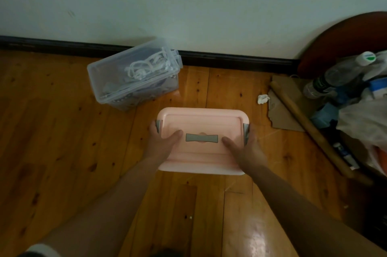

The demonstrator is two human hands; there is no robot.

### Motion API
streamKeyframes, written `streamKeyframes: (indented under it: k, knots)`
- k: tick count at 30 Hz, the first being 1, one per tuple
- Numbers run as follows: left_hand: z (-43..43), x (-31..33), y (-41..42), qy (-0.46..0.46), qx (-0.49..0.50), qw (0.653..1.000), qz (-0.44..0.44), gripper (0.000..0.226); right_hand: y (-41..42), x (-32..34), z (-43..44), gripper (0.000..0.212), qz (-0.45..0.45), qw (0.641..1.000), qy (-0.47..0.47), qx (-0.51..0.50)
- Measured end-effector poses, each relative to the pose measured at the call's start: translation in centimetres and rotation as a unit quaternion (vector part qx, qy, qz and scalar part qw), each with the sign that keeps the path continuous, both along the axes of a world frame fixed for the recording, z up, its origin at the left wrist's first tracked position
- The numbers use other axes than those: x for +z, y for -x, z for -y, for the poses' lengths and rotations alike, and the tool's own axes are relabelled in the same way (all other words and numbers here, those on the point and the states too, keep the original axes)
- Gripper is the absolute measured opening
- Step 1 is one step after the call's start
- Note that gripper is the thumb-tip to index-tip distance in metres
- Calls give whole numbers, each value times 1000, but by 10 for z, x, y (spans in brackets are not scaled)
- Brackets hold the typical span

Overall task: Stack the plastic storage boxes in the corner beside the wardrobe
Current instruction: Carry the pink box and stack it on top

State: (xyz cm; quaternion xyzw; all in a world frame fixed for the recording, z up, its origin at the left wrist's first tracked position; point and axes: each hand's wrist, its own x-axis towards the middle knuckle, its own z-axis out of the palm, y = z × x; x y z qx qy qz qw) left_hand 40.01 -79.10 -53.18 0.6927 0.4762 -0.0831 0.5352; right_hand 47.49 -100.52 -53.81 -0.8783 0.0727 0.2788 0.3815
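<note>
Both hands hold the pink storage box, one at each short end. My view is from the head camera, looking down along two bare forearms.

The left hand grips the left end. Its thumb lies flat on the lid, and its fingers curl over the edge beside the grey left latch. The right hand mirrors it on the right end, thumb on the lid and fingers wrapped round the side by the grey right latch. A grey handle lies flat in the middle of the lid, between the two thumbs and untouched by either.

The pink box is closed and sits level in the centre of my view, over the wooden floor. I cannot tell whether it rests on the boards or is lifted off them.

Beyond it to the left, apart from it, a clear storage box stands on the floor. It is turned at an angle, with one corner near the dark skirting board at the foot of the pale wall. White cords show through its lid.

To the right lie a crumpled white scrap, a torn sheet of cardboard and a brown rolled tube. Past these is a heap with a plastic water bottle and white plastic bags. Behind the heap, a curved dark red wooden board stands by the wall.
</note>
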Motion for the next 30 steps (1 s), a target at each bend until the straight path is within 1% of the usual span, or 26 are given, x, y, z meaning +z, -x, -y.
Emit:
streamKeyframes:
  k: [6, 15, 21, 30]
  knots:
    - [2, 0, 0, -14, 1, 1000, -2, 99, 0, -2, 0, 89, 8, 1000, 4, -4]
    - [6, 16, 2, -19, 6, 1000, 8, 100, 1, 18, 1, 94, 18, 1000, 20, -4]
    - [8, 59, 10, -17, 7, 1000, 14, 99, 7, 61, 2, 98, 11, 999, 35, 0]
    - [8, 151, 17, -8, 16, 1000, 19, 100, 12, 154, 2, 97, 20, 999, 48, 0]
